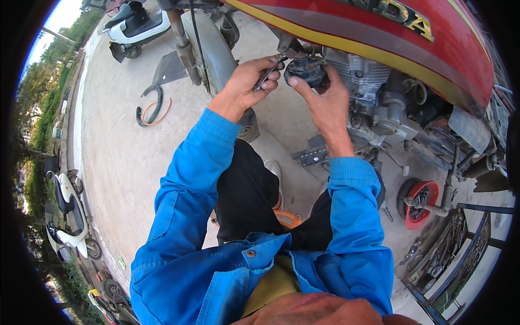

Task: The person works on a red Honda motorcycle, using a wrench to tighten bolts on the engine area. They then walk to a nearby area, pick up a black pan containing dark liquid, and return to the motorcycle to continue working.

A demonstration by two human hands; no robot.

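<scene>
My left hand (255,81) is closed around a slim dark metal hand tool (269,74), its upper end close to the bracket under the tank. In my right hand (325,93) is a round black part (304,72), held between thumb and fingers just beneath the red motorcycle fuel tank (365,36). Whether that part is fastened to the frame, I cannot tell. Right of it lies the finned engine cylinder (359,77). The motorcycle's front fender (207,48) stands beyond my left hand.
A red bowl (431,195) with metal tools and a metal rack (436,300) lie at right. Cut tyre pieces (156,101) and a dark mat (170,68) lie on the concrete at left. Scooters (140,24) stand farther off. An orange seat edge (287,219) shows between my legs.
</scene>
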